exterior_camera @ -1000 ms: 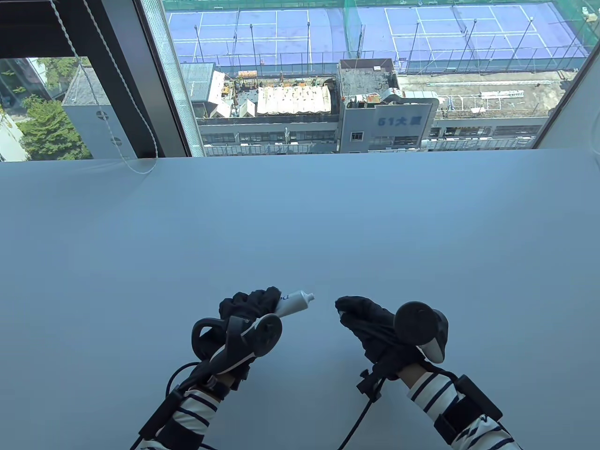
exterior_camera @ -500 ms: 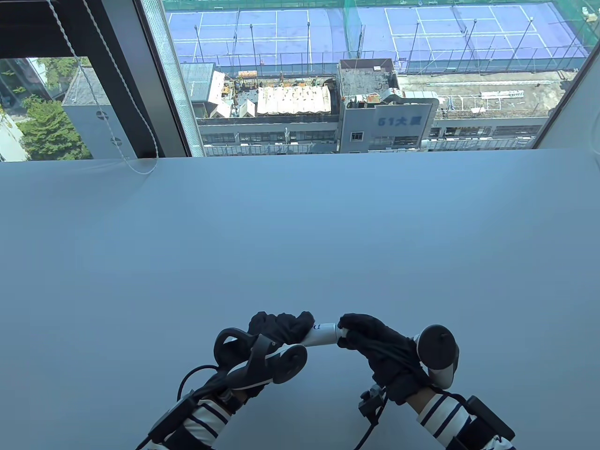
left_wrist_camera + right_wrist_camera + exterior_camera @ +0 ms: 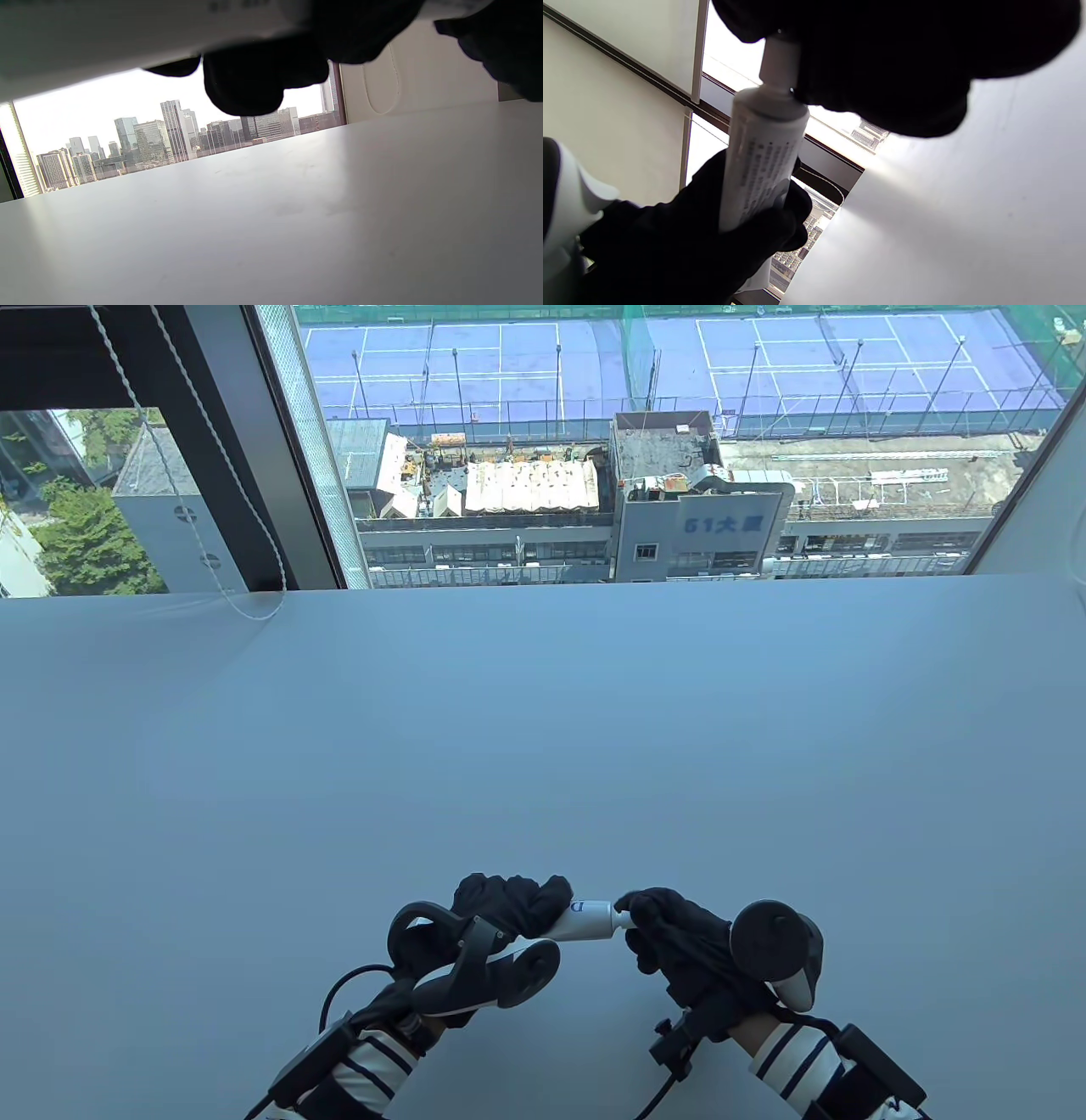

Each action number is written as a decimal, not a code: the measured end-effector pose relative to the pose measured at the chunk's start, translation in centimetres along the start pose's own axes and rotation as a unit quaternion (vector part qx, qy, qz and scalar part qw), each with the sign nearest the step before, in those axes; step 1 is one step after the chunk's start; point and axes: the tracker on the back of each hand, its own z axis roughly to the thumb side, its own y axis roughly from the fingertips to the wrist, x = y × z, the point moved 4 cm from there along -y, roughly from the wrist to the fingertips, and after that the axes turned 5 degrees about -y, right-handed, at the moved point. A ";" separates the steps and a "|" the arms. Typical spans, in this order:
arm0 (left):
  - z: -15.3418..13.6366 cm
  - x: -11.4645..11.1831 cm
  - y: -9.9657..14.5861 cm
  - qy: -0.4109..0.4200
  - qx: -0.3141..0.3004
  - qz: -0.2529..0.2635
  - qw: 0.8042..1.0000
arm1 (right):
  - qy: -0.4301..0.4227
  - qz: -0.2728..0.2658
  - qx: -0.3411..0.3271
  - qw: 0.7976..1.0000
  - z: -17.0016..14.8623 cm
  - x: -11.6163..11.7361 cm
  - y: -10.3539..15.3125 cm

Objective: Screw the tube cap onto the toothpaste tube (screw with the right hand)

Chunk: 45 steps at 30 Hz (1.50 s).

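Note:
A white toothpaste tube (image 3: 585, 919) lies roughly level between my two hands, just above the white table near its front edge. My left hand (image 3: 509, 903) grips the tube's body, which also shows in the right wrist view (image 3: 761, 156) and as a blurred white band in the left wrist view (image 3: 127, 34). My right hand (image 3: 649, 916) closes its fingers around the tube's nozzle end. In the right wrist view the white cap (image 3: 779, 59) sits on the nozzle, mostly hidden by my right fingers (image 3: 882, 55).
The white table (image 3: 543, 729) stretches back to a window. A blind cord (image 3: 246, 602) hangs onto the table's far left. Cables run from both wrists at the front edge.
The hands came together: the right hand moved left onto the tube's nozzle end, and both hands dropped nearer the front edge. In the last half second the right hand turned at the wrist.

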 end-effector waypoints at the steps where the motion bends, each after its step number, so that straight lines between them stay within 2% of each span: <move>1: 0.0 0.0 0.0 -0.003 0.004 -0.001 1.000 | -0.013 0.006 -0.002 1.000 -0.1 0.1 0.0; 6: -0.3 -0.1 0.0 -0.001 0.010 -0.001 1.000 | -0.024 0.057 -0.014 0.998 0.2 1.1 -0.1; 15: 0.2 0.2 0.1 0.001 0.001 0.005 1.000 | 0.008 0.024 0.012 1.000 -0.3 0.4 -0.1; 18: 0.2 0.1 0.1 -0.002 0.003 0.005 1.000 | 0.008 0.051 0.023 0.998 -0.6 0.5 0.0; 25: 0.3 0.3 0.2 0.001 -0.001 0.009 1.000 | -0.013 0.069 -0.024 0.997 0.0 1.1 -0.1; 31: 0.2 0.6 0.3 -0.003 -0.001 0.021 1.000 | 0.018 0.032 -0.001 0.999 -0.4 0.4 -0.2; 34: 0.0 0.5 0.2 0.002 0.003 0.017 1.000 | 0.024 0.053 0.012 0.998 -0.8 0.4 -0.1; 41: 0.0 0.4 0.2 0.003 0.003 0.017 1.000 | -0.006 0.048 -0.025 0.999 -0.4 0.3 -0.2; 45: 0.0 0.3 0.2 0.006 0.003 0.016 1.000 | -0.013 0.043 -0.016 0.999 -0.6 0.2 -0.2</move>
